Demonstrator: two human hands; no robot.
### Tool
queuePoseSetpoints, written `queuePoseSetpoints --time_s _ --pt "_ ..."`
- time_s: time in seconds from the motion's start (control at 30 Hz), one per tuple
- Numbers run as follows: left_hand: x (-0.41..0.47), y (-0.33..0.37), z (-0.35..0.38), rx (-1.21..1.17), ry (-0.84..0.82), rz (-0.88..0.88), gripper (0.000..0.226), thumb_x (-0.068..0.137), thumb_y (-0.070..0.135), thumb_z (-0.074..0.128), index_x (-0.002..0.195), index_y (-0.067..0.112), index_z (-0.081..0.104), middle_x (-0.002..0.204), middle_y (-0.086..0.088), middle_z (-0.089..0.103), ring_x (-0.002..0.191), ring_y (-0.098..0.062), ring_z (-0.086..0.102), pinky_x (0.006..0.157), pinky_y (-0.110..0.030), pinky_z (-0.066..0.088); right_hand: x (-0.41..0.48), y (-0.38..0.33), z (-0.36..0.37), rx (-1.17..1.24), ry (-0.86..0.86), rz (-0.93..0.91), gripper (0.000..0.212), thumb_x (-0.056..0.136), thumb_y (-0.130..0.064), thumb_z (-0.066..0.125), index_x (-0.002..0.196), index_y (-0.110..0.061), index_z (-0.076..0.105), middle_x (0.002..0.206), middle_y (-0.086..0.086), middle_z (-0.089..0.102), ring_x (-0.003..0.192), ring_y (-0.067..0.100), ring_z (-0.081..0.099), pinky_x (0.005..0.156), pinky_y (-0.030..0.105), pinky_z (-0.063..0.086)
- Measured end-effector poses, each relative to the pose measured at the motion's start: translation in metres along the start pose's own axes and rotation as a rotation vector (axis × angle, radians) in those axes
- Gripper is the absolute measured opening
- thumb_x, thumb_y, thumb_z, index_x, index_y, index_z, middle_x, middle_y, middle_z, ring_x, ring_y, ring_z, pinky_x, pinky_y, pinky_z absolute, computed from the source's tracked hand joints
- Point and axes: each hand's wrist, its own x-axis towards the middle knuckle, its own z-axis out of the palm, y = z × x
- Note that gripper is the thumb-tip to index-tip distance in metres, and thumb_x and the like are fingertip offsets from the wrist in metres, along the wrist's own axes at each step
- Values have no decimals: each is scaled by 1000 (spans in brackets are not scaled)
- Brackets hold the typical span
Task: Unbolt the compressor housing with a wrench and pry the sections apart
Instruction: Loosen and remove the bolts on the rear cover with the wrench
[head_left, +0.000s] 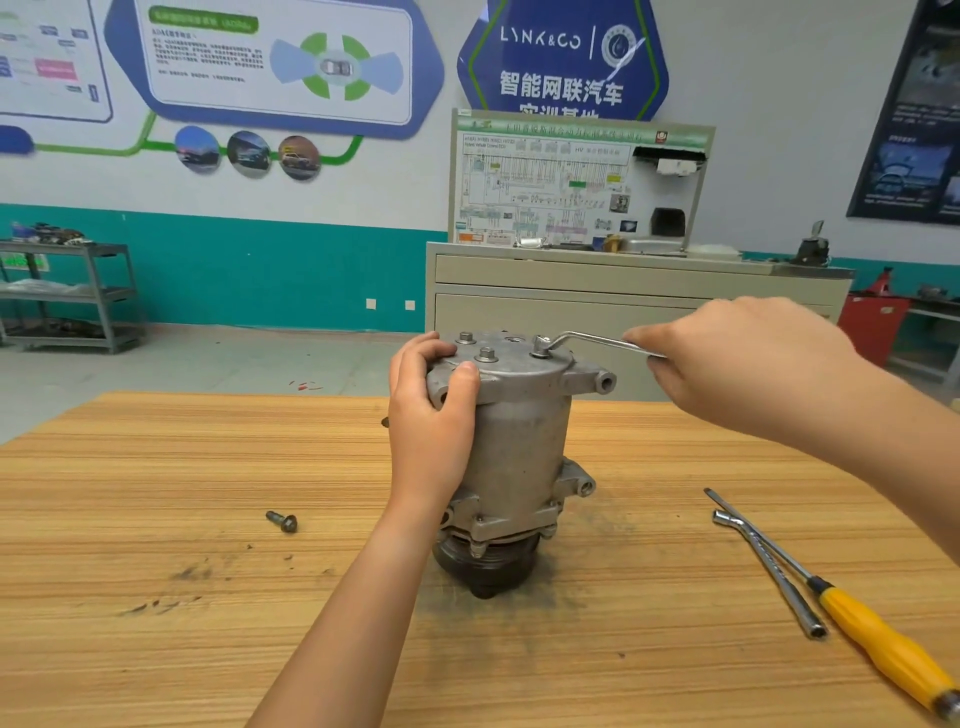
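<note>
A grey metal compressor (519, 457) stands upright on its black pulley in the middle of the wooden table (156, 467). My left hand (431, 415) grips the left side of its top cover, thumb on the rim. Two bolts (477, 347) stand in the cover near my fingers. A bent socket wrench (576, 342) sits on a third bolt at the cover's right side. My right hand (748, 364) holds the wrench's handle end, out to the right of the housing.
One loose bolt (282, 520) lies on the table to the left. A second L-shaped socket wrench (769, 566) and a yellow-handled screwdriver (872, 629) lie at the right. Behind the table stand a beige cabinet (623, 291) with a wiring board and a grey shelf (67, 291).
</note>
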Motion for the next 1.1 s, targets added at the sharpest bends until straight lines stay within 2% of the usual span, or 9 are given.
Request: queuePoseSetpoints --time_s 0.23,0.37,0.47,0.53,0.63,0.83,0.93,1.03,1.1 --pt "-1 1 0 -25 8 -3 19 92 14 52 93 33 49 118 8 49 112 0 43 87 3 29 -9 -19 -11 -441 -30 -198 38 85 -1 45 118 -16 54 50 -3 31 36 13 26 32 23 15" --pt "0 1 -1 -23 0 12 19 92 14 53 94 32 50 118 7 49 109 5 44 86 4 29 -9 1 9 -186 33 -81 41 95 -38 25 116 -18 54 53 -6 47 37 15 37 37 18 20" --pt "0 1 -1 -17 -11 20 20 92 15 53 93 35 49 118 7 50 109 5 44 86 4 29 -6 17 40 105 282 -90 39 95 -33 40 107 -9 68 55 5 60 40 23 50 45 21 34" --pt "1 -1 -1 -19 -11 17 18 91 16 53 95 33 50 117 10 49 109 10 43 86 4 29 6 19 66 171 398 -48 29 92 -19 49 112 -6 65 75 11 68 64 27 63 70 40 46" --pt "1 -4 -1 -32 -8 22 17 91 16 54 96 32 51 114 16 50 107 15 42 85 4 29 43 14 89 254 272 50 38 97 -22 41 135 -16 45 127 3 57 121 19 48 104 51 22" --pt "6 -10 -5 -45 -27 27 18 91 19 55 95 36 53 112 21 53 103 20 45 85 2 32 116 -5 86 332 203 -147 27 98 -26 36 111 -14 56 112 1 60 102 20 54 78 32 37" --pt "12 -11 -9 -110 -61 -25 20 79 33 48 97 34 56 111 21 56 102 18 48 86 -3 37 107 -4 84 483 343 38 27 99 -23 35 103 -3 53 87 10 61 82 31 56 65 36 33" --pt "21 -14 -10 -187 -73 -86 29 74 32 44 98 28 60 109 17 61 101 12 52 95 -20 42 79 7 71 842 416 175 27 99 -20 34 115 -2 47 63 3 49 60 28 48 54 35 33" --pt "24 -14 -10 -210 -70 -109 30 73 29 42 96 25 61 109 15 63 100 9 55 97 -32 44 53 11 56 761 342 99 32 98 -20 36 128 -14 43 56 1 45 49 22 43 47 32 30"
